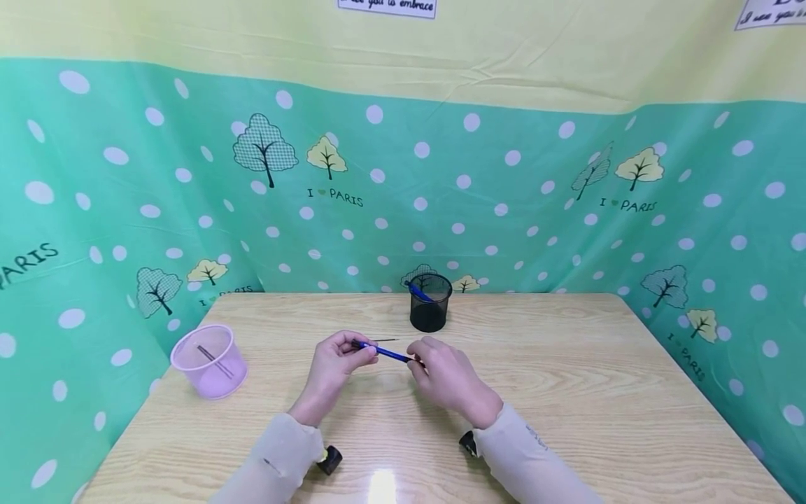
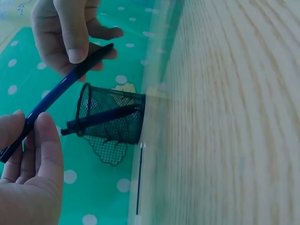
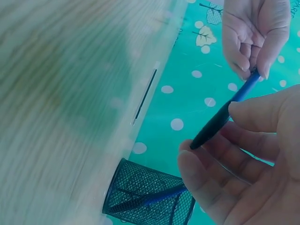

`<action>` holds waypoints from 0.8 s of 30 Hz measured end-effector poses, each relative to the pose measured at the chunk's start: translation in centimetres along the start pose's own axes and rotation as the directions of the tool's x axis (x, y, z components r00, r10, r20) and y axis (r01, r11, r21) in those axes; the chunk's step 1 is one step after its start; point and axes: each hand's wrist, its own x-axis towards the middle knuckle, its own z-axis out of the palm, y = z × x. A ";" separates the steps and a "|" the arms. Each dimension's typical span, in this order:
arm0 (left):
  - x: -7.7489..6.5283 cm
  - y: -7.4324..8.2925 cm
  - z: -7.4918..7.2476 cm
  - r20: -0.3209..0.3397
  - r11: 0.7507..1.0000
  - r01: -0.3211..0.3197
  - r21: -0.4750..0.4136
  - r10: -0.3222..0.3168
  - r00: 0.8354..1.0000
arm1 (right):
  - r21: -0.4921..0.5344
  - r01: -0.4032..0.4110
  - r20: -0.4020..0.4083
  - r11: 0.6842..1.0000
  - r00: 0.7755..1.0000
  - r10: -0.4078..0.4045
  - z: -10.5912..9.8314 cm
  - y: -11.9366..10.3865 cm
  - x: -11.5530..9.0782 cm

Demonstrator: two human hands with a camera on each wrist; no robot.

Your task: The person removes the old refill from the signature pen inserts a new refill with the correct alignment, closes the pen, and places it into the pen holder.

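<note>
A blue ballpoint pen (image 1: 392, 354) with a black grip section is held level above the table between both hands. My left hand (image 1: 336, 360) pinches its back end between thumb and fingers. With thumb and fingers, my right hand (image 1: 448, 374) holds the black grip section (image 3: 213, 126) near the tip. On the table just behind the pen lies a thin dark pen refill (image 1: 385, 340), seen also in the right wrist view as a dark refill (image 3: 146, 96) with a pale end.
A black mesh pen cup (image 1: 429, 318) with another blue pen (image 1: 418, 291) inside stands at the table's back. At the left is a pink basket (image 1: 217, 374) holding thin dark sticks (image 1: 210, 357). A patterned green curtain (image 1: 504, 203) hangs behind the wooden table (image 1: 567, 364).
</note>
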 end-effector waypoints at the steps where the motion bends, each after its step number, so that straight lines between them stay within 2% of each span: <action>1: 0.1 0.0 0.0 -0.005 1.000 -0.004 -0.002 0.004 1.000 | 0.003 -0.007 0.000 1.000 1.000 0.007 0.0 0.1 0.0; 8: 0.4 0.2 -0.5 -0.035 1.000 -0.008 0.025 0.009 0.999 | 0.008 -0.024 -0.036 1.000 0.999 0.024 0.0 0.8 0.3; 17: 0.5 1.5 -1.2 -0.069 0.998 -0.045 0.049 0.048 0.996 | 0.021 -0.064 -0.136 0.998 0.988 0.066 -0.2 2.0 0.9; 24: 0.7 2.2 -1.4 -0.091 0.997 -0.055 0.062 0.060 0.994 | 0.018 -0.139 -0.134 0.990 0.981 0.140 -0.1 3.8 1.9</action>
